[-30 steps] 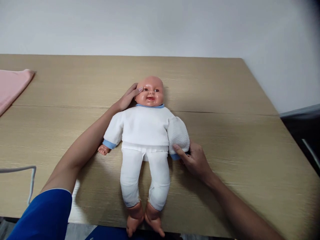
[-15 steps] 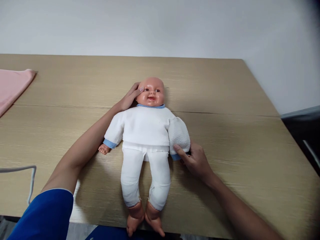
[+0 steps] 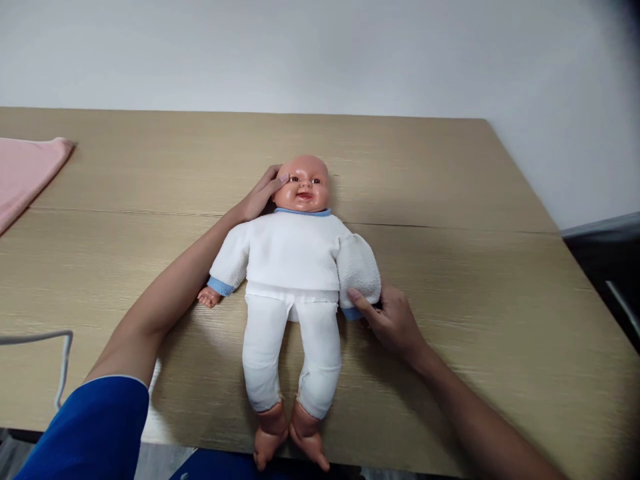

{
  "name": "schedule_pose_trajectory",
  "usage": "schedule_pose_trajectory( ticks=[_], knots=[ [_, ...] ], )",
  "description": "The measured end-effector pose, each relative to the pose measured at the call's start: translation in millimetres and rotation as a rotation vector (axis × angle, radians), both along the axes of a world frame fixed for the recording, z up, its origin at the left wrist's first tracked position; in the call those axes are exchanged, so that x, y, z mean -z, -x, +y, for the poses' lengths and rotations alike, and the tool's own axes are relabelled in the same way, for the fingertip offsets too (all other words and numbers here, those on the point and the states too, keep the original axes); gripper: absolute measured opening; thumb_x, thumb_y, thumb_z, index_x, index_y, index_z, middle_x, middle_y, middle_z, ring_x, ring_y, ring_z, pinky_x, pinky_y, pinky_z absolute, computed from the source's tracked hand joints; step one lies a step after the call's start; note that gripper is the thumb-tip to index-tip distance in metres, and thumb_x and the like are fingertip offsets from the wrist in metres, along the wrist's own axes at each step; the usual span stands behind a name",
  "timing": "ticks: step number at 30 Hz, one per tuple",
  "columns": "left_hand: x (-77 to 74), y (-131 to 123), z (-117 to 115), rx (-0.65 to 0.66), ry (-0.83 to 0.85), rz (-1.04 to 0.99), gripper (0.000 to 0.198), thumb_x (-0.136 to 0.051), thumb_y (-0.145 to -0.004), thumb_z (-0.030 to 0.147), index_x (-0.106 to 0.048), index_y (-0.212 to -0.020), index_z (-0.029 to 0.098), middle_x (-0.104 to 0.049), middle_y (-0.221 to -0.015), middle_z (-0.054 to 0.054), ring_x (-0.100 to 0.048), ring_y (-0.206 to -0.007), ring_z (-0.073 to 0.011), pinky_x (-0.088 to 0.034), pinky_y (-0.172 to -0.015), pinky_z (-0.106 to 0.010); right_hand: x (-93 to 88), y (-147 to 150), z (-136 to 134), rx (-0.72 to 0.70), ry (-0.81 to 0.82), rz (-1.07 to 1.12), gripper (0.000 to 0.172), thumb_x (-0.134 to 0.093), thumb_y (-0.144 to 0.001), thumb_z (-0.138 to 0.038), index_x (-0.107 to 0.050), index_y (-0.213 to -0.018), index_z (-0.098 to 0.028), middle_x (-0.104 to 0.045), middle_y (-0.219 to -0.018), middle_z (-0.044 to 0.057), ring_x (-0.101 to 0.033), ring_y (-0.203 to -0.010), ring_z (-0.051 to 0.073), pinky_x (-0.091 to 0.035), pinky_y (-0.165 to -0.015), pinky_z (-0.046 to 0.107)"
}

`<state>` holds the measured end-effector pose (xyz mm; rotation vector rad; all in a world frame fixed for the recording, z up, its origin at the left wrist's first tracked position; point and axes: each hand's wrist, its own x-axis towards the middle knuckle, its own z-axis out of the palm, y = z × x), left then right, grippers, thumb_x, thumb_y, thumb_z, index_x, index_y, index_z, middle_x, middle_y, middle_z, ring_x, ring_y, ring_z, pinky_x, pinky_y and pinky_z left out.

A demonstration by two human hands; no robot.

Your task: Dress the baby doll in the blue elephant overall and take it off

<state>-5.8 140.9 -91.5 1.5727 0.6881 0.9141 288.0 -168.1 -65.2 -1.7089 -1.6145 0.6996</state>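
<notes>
A baby doll (image 3: 293,260) in a white fleece top with blue trim and white trousers lies on its back, its bare feet towards me at the table's near edge. My left hand (image 3: 263,195) cups the side of the doll's head, the thumb by its eye and the other fingers partly hidden behind the head. The cuff end of the doll's sleeve (image 3: 359,270) on the right is pinched in my right hand (image 3: 393,320), thumb on top. That sleeve and my fingers cover the doll's hand there; its other hand (image 3: 209,297) lies on the tabletop.
The wooden table (image 3: 465,287) has a seam running across it and ends at a slanting right edge. A pink cloth (image 3: 30,173) lies at the far left. Nearer on the left is a bent white cable (image 3: 63,360). Behind the table stands a pale wall (image 3: 320,53).
</notes>
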Motion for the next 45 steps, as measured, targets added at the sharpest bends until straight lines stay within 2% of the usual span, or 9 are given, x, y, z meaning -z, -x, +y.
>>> schedule_pose_trajectory(
  ticks=[12,19,26,33,36,39,41,43,45],
  knots=[
    [-13.1,2.7,-7.5,0.023,0.034,-0.013,0.073,-0.080,-0.102,0.083,-0.067,-0.143,0.024,-0.070,-0.162,-0.017,-0.062,-0.162,-0.0407,-0.051,-0.134,-0.059,0.9,-10.0,3.2,0.033,-0.081,-0.186,0.068,-0.067,-0.102,-0.085,-0.073,-0.126,-0.021,-0.081,-0.100,0.011,-0.071,-0.080,0.028,-0.052,-0.073,0.038],
    [-33.4,37.8,-26.7,-0.224,-0.157,0.155,0.063,-0.082,-0.104,0.072,-0.067,-0.143,0.024,-0.072,-0.159,-0.017,-0.071,-0.144,-0.0328,-0.060,-0.121,-0.052,1.2,-33.9,18.8,0.103,-0.094,-0.102,0.073,-0.062,-0.105,-0.083,-0.077,-0.137,-0.018,-0.084,-0.096,0.010,-0.074,-0.078,0.028,-0.052,-0.073,0.038],
    [-95.5,29.1,-145.4,-0.367,-0.425,0.247,0.045,-0.065,-0.118,0.066,-0.072,-0.128,0.023,-0.080,-0.140,-0.012,-0.074,-0.129,-0.0280,-0.057,-0.116,-0.045,-21.4,-22.2,19.2,0.337,-0.363,-0.021,0.045,-0.061,-0.105,-0.061,-0.077,-0.113,-0.020,-0.079,-0.103,0.010,-0.069,-0.084,0.024,-0.057,-0.080,0.039],
    [-134.8,5.6,-296.7,-0.271,-0.523,0.338,0.038,-0.060,-0.122,0.060,-0.065,-0.104,0.027,-0.076,-0.101,-0.004,-0.069,-0.090,-0.0234,-0.057,-0.088,-0.045,-60.3,36.0,-91.7,0.122,-0.441,-0.035,0.026,-0.061,-0.115,-0.049,-0.072,-0.106,-0.027,-0.074,-0.091,0.005,-0.066,-0.078,0.023,-0.058,-0.078,0.040],
    [-110.1,14.2,-366.3,-0.354,-0.508,0.303,0.035,-0.062,-0.122,0.050,-0.057,-0.094,0.029,-0.066,-0.084,-0.001,-0.061,-0.077,-0.0232,-0.053,-0.075,-0.046,-36.9,54.7,-155.9,-0.096,-0.523,-0.107,0.012,-0.065,-0.110,-0.031,-0.068,-0.098,-0.030,-0.074,-0.083,0.004,-0.066,-0.074,0.025,-0.058,-0.074,0.043],
    [-50.1,31.4,-437.3,-0.330,-0.602,0.216,0.025,-0.061,-0.118,0.038,-0.058,-0.093,0.032,-0.065,-0.075,-0.001,-0.062,-0.069,-0.0249,-0.057,-0.072,-0.050,10.1,55.5,-209.5,-0.341,-0.682,-0.121,0.012,-0.069,-0.104,-0.020,-0.071,-0.101,-0.031,-0.079,-0.082,0.001,-0.070,-0.070,0.023,-0.059,-0.071,0.040],
    [-3.6,45.3,-477.8,-0.107,-0.748,0.195,0.018,-0.066,-0.111,0.039,-0.064,-0.094,0.034,-0.068,-0.072,0.001,-0.063,-0.064,-0.0251,-0.060,-0.072,-0.052,43.5,49.4,-236.5,-0.450,-0.611,-0.152,0.014,-0.068,-0.105,-0.022,-0.073,-0.096,-0.032,-0.078,-0.079,0.001,-0.069,-0.067,0.022,-0.057,-0.067,0.039],
    [36.7,58.1,-507.2,0.104,-0.748,0.322,0.013,-0.072,-0.107,0.035,-0.068,-0.095,0.033,-0.075,-0.079,-0.001,-0.067,-0.068,-0.0242,-0.059,-0.070,-0.047,72.4,42.9,-255.9,-0.407,-0.423,-0.182,0.016,-0.066,-0.107,-0.025,-0.075,-0.095,-0.031,-0.079,-0.081,0.003,-0.073,-0.073,0.024,-0.061,-0.072,0.040],
    [66.5,66.5,-522.4,0.101,-0.619,0.518,0.009,-0.069,-0.111,0.033,-0.072,-0.103,0.031,-0.080,-0.090,-0.004,-0.075,-0.081,-0.0276,-0.063,-0.080,-0.048,95.9,39.6,-267.5,-0.246,-0.230,-0.222,0.015,-0.065,-0.110,-0.033,-0.079,-0.107,-0.029,-0.084,-0.099,0.010,-0.080,-0.095,0.031,-0.067,-0.090,0.047]
  ],
)
